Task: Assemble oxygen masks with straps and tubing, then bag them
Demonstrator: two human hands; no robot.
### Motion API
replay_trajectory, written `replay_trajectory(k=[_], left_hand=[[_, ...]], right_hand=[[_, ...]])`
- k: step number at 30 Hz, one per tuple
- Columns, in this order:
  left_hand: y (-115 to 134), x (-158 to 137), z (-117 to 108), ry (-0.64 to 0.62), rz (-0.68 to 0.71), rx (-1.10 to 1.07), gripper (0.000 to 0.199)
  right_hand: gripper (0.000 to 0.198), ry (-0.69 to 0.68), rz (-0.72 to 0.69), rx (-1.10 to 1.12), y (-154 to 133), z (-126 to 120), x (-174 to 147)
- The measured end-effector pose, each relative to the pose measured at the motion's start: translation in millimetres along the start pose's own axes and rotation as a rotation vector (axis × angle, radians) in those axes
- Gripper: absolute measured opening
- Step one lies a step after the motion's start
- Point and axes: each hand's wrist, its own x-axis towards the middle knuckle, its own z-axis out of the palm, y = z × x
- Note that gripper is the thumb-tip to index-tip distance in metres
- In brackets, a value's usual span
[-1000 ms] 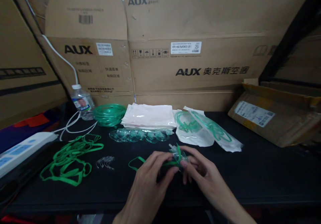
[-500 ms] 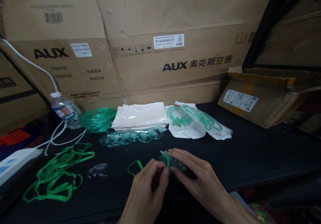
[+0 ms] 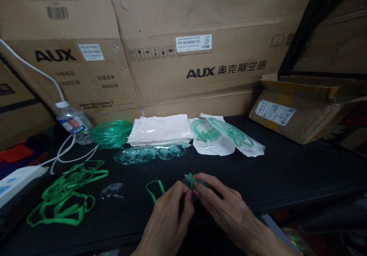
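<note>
Both my hands meet at the front of the black table over a small clear-green plastic mask [image 3: 187, 178], mostly hidden by my fingers. My left hand [image 3: 169, 212] is closed, thumb and forefinger pinching a green elastic strap [image 3: 191, 182] at the mask's edge. A loop of that strap [image 3: 162, 186] sticks out left of the hand. My right hand [image 3: 226, 202] is closed on the mask from the right, its fingertips pressed near the strap. To the left lie a tangle of green straps [image 3: 71, 221] and several small clear or metallic strips [image 3: 112, 191].
Behind my hands lies a row of clear-green masks [image 3: 151, 153]. Further back are coiled green tubing [image 3: 111, 134], stacked white packets [image 3: 162, 130] and bagged tubing [image 3: 213, 149]. A bottle [image 3: 73, 122] and white power strip [image 3: 21, 181] stand left, an open carton [image 3: 298, 114] right.
My right fingers have drawn in and down toward the strap, closer to my left fingertips, covering more of the mask. The left hand keeps its pinch. The camera view has shifted slightly.
</note>
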Motion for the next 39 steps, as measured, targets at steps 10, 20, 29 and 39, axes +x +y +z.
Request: replay_trajectory(k=[10, 20, 29, 39], left_hand=[[10, 0, -6, 0.067, 0.386, 0.044, 0.022], [8, 0, -14, -0.001, -0.183, -0.293, 0.042], [6, 5, -9, 0.013, -0.575, -0.374, 0.052], [10, 8, -10, -0.152, -0.372, -0.191, 0.037]], right_hand=[[0.011, 0.196, 0.281, 0.211, 0, 0, 20], [0.008, 0.234, 0.439, 0.358, 4, -4, 18], [0.020, 0.277, 0.355, 0.389, 2, 1, 13], [0.025, 0.228, 0.376, 0.594, 0, 4, 12]])
